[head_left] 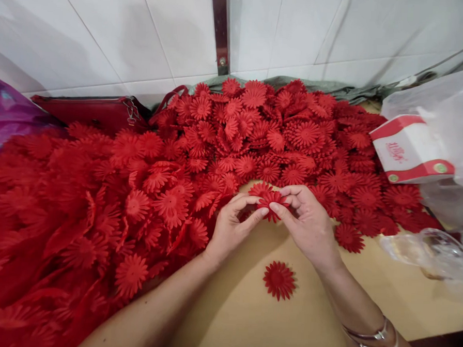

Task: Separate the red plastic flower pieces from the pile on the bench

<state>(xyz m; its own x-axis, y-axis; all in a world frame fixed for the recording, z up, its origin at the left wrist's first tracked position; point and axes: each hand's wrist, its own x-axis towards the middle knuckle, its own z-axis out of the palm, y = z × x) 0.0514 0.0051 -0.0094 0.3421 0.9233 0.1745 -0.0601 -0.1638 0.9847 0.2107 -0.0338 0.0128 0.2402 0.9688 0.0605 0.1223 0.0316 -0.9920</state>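
Between both hands is a red artificial flower [272, 200] with narrow petals, held just above the table at the front of the heap. My left hand [232, 223] pinches its left edge between thumb and fingers. From the other side, my right hand [310, 224] grips the right edge, its thumb on the petals. Another red petal layer shows directly behind the held flower; whether it is joined to it I cannot tell. A single darker red flower piece [279, 280] lies flat on the table below the hands.
Loose red flower pieces [136, 205] spread across the left, and stacked ones [253, 133] fill the back. A dark red handbag [91, 112] leans on the tiled wall [165, 25]. At right are a red-and-white box [411, 149], clear plastic [440, 252] and the wooden table [247, 319].
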